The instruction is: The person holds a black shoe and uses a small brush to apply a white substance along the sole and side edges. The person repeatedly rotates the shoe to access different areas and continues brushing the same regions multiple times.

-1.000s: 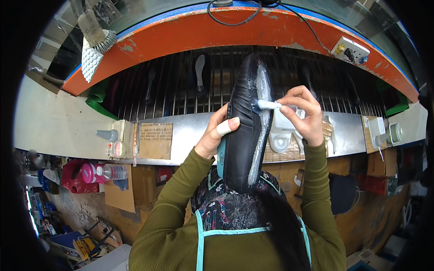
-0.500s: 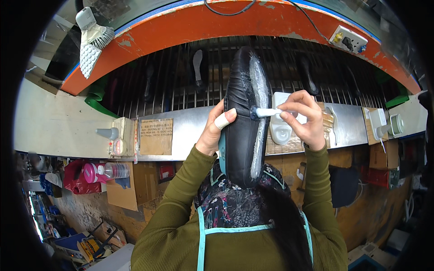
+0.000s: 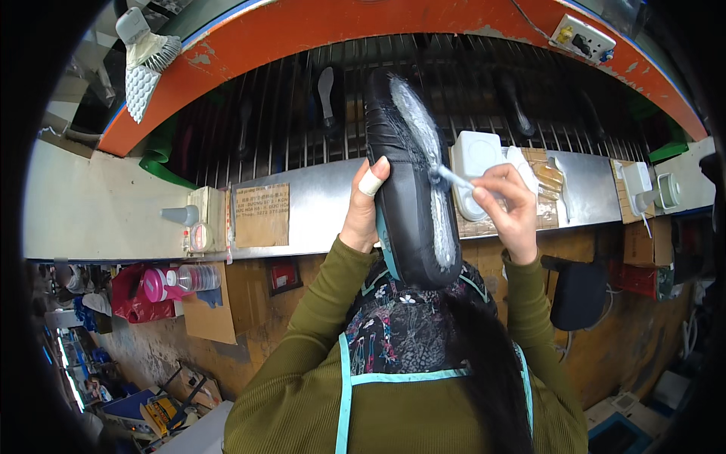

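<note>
Gripping midway, the left hand [image 3: 363, 213] holds the shoe [image 3: 406, 216] — left side.

From the creased black shoe [image 3: 404, 216], bare silver metal counter [image 3: 318, 189] opens at nine o'clock past the left hand [image 3: 363, 212], as far as the flat brown cardboard piece [image 3: 262, 216]. Toward three o'clock, the slim pale brush [image 3: 457, 180], right hand [image 3: 513, 212] and white boxy plastic container [image 3: 478, 151] crowd the way; bare metal shows beyond them. At twelve, past dark metal bars [image 3: 291, 151], a peeling orange beam [image 3: 302, 34] blocks passage.
</note>
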`<state>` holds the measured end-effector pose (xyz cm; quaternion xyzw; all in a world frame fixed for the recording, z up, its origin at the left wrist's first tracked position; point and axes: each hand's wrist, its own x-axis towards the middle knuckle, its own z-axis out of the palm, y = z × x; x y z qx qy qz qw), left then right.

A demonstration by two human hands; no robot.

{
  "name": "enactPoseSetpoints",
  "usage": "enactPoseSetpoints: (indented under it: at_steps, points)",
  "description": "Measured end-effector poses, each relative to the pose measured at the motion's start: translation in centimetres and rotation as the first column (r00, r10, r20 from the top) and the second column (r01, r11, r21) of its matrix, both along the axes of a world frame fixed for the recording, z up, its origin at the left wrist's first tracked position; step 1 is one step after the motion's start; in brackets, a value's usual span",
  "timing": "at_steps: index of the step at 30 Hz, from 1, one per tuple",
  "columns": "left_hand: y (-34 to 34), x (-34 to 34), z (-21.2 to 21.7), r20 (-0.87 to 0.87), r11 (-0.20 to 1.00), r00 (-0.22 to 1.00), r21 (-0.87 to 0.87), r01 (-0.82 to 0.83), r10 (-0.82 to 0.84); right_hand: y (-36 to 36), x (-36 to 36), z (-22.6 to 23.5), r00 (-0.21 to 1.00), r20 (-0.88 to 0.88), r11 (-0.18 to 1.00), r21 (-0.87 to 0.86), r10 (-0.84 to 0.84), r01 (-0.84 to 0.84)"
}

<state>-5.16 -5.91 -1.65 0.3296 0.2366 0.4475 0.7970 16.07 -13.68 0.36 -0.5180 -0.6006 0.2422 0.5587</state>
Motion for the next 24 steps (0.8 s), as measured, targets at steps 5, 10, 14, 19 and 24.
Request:
enactPoseSetpoints:
  at_steps: [5, 10, 14, 19, 24]
  points:
    - [-0.4, 0.1, -0.5, -0.037, 0.996, 0.995, -0.013, -0.089, 0.088, -1.9, -1.2, -0.8, 0.998, -0.06, 0.998, -0.056, -0.03, 0.026]
    - [-0.6, 0.1, -0.4, -0.114, 0.989, 0.986, 0.095, -0.11, 0.12, -0.8, -2.1, 0.1, 0.992, 0.014, 0.992, -0.028, -0.122, 0.122]
    - [-0.6, 0.3, 0.1, -0.128, 0.985, 0.982, 0.124, -0.123, 0.139, 0.6, -1.9, 0.2, 0.975, 0.116, 0.979, 0.1, -0.19, 0.179]
    - [-0.3, 0.3, 0.6, -0.122, 0.983, 0.984, 0.145, -0.115, 0.133, 1.6, -1.8, 0.8, 0.978, 0.128, 0.985, 0.088, -0.162, 0.151]
    - [0.4, 0.0, 1.1, -0.166, 0.975, 0.977, 0.2, -0.099, 0.133, 1.5, -0.7, 0.8, 0.992, 0.123, 1.0, 0.017, -0.008, 0.006]
